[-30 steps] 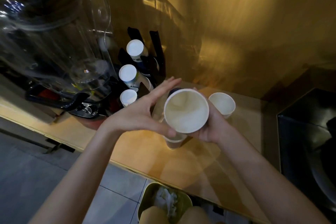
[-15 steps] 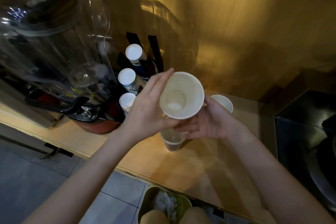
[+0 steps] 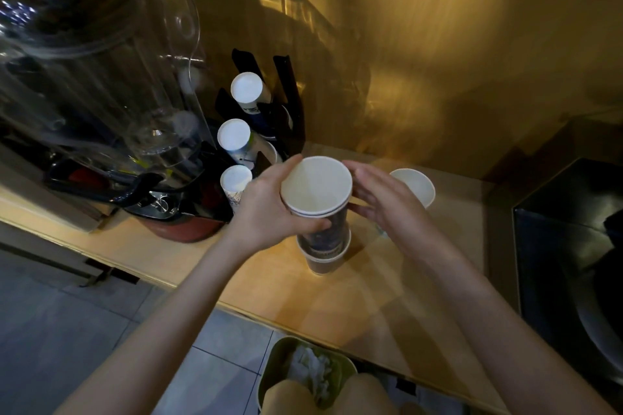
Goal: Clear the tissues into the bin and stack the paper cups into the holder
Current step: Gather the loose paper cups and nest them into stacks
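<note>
My left hand (image 3: 266, 209) grips a nested pair of paper cups (image 3: 317, 189) by the rim and side, mouth up. They hang just above a brown paper cup (image 3: 324, 261) standing on the wooden counter (image 3: 387, 296). My right hand (image 3: 381, 202) sits right of the held cups with relaxed fingers, holding nothing. One more white cup (image 3: 416, 185) stands behind that hand. The black cup holder (image 3: 290, 94) at the back carries three upturned cup stacks (image 3: 233, 134). Below the counter edge, a green bin (image 3: 269, 377) holds crumpled tissues (image 3: 310, 371).
A large clear blender jug (image 3: 101, 77) on a red and black base fills the left of the counter, close to the cup holder. At the right edge a black appliance (image 3: 573, 246) stands. A golden wall backs the counter; grey floor tiles lie below.
The held cup has turned from tilted toward me to upright and come down over the brown cup. My right hand has let go and drawn aside to the right.
</note>
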`<state>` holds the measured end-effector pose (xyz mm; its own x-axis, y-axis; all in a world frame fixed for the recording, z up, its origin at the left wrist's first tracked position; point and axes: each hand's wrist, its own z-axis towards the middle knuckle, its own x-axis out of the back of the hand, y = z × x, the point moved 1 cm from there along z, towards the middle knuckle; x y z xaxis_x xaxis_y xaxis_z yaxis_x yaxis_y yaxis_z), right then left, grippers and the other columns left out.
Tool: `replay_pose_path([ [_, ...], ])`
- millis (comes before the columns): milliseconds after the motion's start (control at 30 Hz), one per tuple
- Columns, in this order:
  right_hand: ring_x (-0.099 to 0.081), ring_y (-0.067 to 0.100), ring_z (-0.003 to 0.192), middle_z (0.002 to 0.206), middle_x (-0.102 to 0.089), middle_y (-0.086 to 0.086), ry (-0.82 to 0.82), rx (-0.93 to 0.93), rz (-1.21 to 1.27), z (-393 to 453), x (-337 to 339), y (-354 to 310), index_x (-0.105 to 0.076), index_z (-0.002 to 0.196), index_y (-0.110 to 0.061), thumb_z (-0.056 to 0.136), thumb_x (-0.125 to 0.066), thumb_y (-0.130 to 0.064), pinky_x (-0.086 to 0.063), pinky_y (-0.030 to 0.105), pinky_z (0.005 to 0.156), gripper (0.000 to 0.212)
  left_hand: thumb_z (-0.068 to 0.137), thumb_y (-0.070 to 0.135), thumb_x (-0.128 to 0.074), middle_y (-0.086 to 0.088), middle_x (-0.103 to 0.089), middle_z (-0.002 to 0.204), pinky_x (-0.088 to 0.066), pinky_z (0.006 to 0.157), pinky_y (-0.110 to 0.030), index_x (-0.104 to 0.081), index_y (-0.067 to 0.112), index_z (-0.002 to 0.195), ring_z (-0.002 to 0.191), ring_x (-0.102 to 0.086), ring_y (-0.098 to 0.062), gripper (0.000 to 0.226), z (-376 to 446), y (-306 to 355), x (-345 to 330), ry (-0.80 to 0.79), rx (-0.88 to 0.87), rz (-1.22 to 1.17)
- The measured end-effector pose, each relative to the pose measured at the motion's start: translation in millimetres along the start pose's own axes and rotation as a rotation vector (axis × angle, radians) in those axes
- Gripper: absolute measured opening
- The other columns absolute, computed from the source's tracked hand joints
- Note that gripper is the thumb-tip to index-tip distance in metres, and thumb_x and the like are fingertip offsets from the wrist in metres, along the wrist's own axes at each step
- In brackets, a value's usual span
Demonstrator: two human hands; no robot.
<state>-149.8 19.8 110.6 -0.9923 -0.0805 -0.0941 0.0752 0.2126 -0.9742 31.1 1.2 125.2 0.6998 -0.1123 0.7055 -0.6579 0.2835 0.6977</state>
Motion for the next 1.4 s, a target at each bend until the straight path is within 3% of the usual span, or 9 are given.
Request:
replay_pose_path([
  [133, -0.056, 0.009, 0.113, 0.113, -0.064, -0.009, 0.078, -0.024, -0.066, 2, 3, 27, -0.063, 0.109, -0.024, 0.092, -0.049, -0.023, -0.046, 0.029, 0.099, 0.022, 0.048, 0.036, -0.087, -0.004, -0.051, 0.134, -0.029, 0.087, -0.011, -0.038, 0.016, 0.137, 0.111, -0.041, -0.003, 0.104, -11, -17, -29, -0.042, 0.024, -0.013],
  [233, -0.058, -0.012, 0.095, 0.103, -0.063, -0.016, 0.082, -0.002, -0.153, 3, 3, 44, -0.062, 0.107, -0.023, 0.092, -0.051, -0.015, -0.044, 0.003, 0.079, 0.021, 0.053, 0.030, -0.086, -0.001, -0.047, 0.138, -0.026, 0.088, -0.008, -0.034, 0.018, 0.138, 0.118, -0.041, -0.006, 0.100, -18, -28, -49, -0.042, 0.069, -0.024],
  [300, -0.057, -0.018, 0.090, 0.103, -0.063, -0.014, 0.079, -0.007, -0.161, 3, 4, 56, -0.060, 0.110, -0.021, 0.092, -0.050, -0.013, -0.041, -0.002, 0.073, 0.022, 0.053, 0.032, -0.086, 0.000, -0.046, 0.138, -0.028, 0.091, -0.012, -0.033, 0.018, 0.138, 0.122, -0.042, -0.009, 0.101, -22, -35, -59, -0.058, 0.105, -0.044],
  [533, -0.046, 0.011, 0.122, 0.131, -0.055, -0.005, 0.094, -0.151, -0.142, 7, 4, 85, -0.054, 0.125, -0.025, 0.095, -0.043, -0.029, -0.039, 0.016, 0.086, 0.033, 0.052, 0.053, -0.079, -0.005, -0.041, 0.144, -0.042, 0.105, -0.037, -0.026, 0.011, 0.141, 0.131, -0.041, -0.019, 0.112, -29, -52, -83, -0.109, 0.139, 0.037],
  [833, -0.052, 0.011, 0.115, 0.126, -0.059, -0.003, 0.086, -0.173, -0.119, 17, 16, 87, -0.062, 0.110, -0.029, 0.095, -0.039, -0.029, -0.041, 0.030, 0.099, 0.028, 0.053, 0.050, -0.081, -0.003, -0.039, 0.145, -0.045, 0.102, -0.041, -0.022, 0.016, 0.143, 0.130, -0.041, -0.019, 0.112, -22, -53, -90, -0.130, 0.161, 0.055],
  [967, -0.061, 0.023, 0.081, 0.104, -0.064, 0.013, 0.243, -0.581, 0.151, 23, 30, 104, -0.057, 0.116, -0.006, 0.094, -0.039, -0.037, -0.048, 0.033, 0.068, 0.042, 0.052, 0.047, -0.079, -0.006, -0.052, 0.131, -0.047, 0.084, -0.028, -0.034, 0.015, 0.136, 0.117, -0.051, -0.022, 0.100, -12, -50, -90, -0.024, 0.199, 0.000],
  [1067, -0.064, 0.032, 0.081, 0.087, -0.069, 0.022, 0.123, -0.852, 0.432, 16, 33, 110, -0.054, 0.114, 0.004, 0.088, -0.040, -0.051, -0.053, 0.038, 0.067, 0.063, 0.050, 0.040, -0.083, -0.007, -0.057, 0.125, -0.037, 0.079, -0.016, -0.041, 0.011, 0.131, 0.112, -0.053, -0.018, 0.096, -3, -38, -88, 0.114, 0.202, -0.030],
  [1267, -0.061, 0.039, 0.105, 0.112, -0.066, 0.026, -0.132, -0.838, 0.734, 24, 25, 83, -0.057, 0.110, 0.004, 0.071, -0.045, -0.071, -0.053, 0.049, 0.082, 0.086, 0.047, 0.044, -0.082, 0.014, -0.040, 0.118, -0.021, 0.080, 0.013, -0.035, 0.016, 0.134, 0.105, -0.031, 0.013, 0.102, 5, 1, -88, 0.311, 0.190, -0.133],
  [1400, -0.072, 0.033, 0.081, 0.094, -0.074, 0.017, -0.123, -0.777, 0.714, 40, 17, 51, -0.065, 0.102, -0.008, 0.074, -0.049, -0.067, -0.058, 0.042, 0.070, 0.067, 0.049, 0.046, -0.081, 0.027, -0.033, 0.120, -0.020, 0.090, 0.010, -0.026, 0.032, 0.132, 0.110, -0.027, 0.026, 0.100, -4, 8, -88, 0.396, 0.150, -0.193],
])
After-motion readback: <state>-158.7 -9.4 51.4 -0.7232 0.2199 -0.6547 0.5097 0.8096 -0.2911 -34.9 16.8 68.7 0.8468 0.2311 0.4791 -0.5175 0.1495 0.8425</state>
